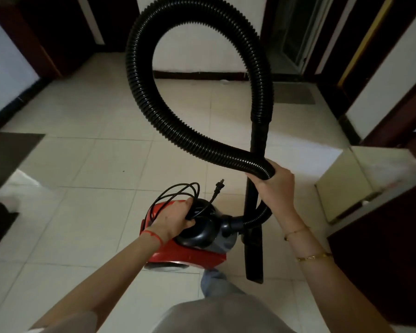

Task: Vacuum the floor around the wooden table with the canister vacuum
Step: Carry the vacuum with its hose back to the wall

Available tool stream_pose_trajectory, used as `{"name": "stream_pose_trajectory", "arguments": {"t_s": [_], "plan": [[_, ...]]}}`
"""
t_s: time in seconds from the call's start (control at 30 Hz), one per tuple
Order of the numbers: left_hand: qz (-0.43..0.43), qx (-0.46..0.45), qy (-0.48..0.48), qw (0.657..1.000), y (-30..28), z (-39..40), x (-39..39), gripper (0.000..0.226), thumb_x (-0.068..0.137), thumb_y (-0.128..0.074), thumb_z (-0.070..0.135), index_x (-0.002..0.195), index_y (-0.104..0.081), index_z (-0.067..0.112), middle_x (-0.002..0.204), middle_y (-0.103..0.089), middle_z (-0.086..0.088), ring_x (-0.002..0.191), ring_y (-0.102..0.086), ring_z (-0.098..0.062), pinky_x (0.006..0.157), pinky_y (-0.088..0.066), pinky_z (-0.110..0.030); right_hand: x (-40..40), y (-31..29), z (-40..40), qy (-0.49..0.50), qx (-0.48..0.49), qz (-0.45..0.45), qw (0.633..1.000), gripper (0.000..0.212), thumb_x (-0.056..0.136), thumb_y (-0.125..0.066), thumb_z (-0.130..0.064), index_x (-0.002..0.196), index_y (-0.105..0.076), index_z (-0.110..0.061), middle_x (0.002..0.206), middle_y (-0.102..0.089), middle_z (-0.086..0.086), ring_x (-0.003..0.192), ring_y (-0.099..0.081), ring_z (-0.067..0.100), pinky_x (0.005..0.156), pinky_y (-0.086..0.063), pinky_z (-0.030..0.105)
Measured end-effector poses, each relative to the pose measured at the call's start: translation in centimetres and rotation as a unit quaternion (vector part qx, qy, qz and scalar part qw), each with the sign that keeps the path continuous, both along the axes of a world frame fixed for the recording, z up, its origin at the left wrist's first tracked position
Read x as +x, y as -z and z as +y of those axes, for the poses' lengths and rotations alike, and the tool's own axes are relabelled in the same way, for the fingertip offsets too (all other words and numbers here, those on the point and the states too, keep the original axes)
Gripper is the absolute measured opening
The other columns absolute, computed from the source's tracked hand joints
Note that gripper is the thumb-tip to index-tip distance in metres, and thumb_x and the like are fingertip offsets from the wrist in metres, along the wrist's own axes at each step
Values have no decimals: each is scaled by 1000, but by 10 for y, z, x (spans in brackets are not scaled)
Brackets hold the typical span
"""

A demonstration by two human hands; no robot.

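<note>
The left hand (172,218) has its fingers curled round the handle of the red vacuum (192,239) and its loose cord (178,195), carried above the tiled floor (82,164); the dangling plug (218,186) could snag. The right hand (275,180) grips the looping hose (154,111), which might swing into the dark cabinet (382,260). No wooden table shows.

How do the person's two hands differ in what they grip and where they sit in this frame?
The left hand grips the canister vacuum by its black top, together with the coiled power cord; the right hand grips the ribbed black hose. The left hand sits lower, the right higher and further right. The left wrist wears a red string, the right forearm gold bracelets. Both hands carry vacuum parts.
</note>
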State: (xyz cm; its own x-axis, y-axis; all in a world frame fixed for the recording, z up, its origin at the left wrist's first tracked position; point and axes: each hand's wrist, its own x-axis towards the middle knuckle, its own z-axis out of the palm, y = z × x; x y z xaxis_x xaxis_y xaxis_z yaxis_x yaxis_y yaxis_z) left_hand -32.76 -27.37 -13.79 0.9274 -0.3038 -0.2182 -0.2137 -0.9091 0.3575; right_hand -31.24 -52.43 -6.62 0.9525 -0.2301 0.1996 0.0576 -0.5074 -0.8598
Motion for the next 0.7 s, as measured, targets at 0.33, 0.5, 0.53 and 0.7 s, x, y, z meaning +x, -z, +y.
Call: {"name": "stream_pose_trajectory", "arguments": {"t_s": [0.33, 0.5, 0.53, 0.7], "plan": [[-23, -14, -74, 997, -21, 70, 217, 48, 77, -67, 21, 120, -51, 8, 103, -66, -10, 95, -62, -27, 78, -47, -33, 257, -22, 72, -67, -29, 3, 997, 25, 77, -73, -40, 99, -69, -29, 78, -67, -21, 76, -61, -10, 65, -41, 5], [-26, -18, -91, 995, -18, 110, 324, 42, 79, -67, 22, 115, -51, 8, 103, -66, -10, 94, -62, -27, 77, -48, -35, 368, -22, 116, -84, -35, -11, 996, 23, 77, -70, -45, 96, -68, -33, 74, -63, -26, 74, -59, -12, 62, -37, 1], [-26, -19, -94, 995, -15, 119, 345, 41, 79, -66, 22, 115, -51, 9, 103, -66, -9, 95, -62, -27, 77, -48, -34, 390, -21, 126, -83, -36, -13, 996, 24, 77, -70, -46, 97, -68, -34, 74, -62, -27, 74, -59, -12, 63, -37, 3], [-25, -19, -92, 995, -3, 168, 457, 41, 82, -65, 25, 117, -51, 9, 105, -66, -8, 97, -62, -26, 78, -48, -31, 501, -10, 178, -70, -39, -19, 997, 20, 76, -73, -41, 92, -69, -30, 70, -63, -20, 70, -63, -1, 67, -50, 19]]}}
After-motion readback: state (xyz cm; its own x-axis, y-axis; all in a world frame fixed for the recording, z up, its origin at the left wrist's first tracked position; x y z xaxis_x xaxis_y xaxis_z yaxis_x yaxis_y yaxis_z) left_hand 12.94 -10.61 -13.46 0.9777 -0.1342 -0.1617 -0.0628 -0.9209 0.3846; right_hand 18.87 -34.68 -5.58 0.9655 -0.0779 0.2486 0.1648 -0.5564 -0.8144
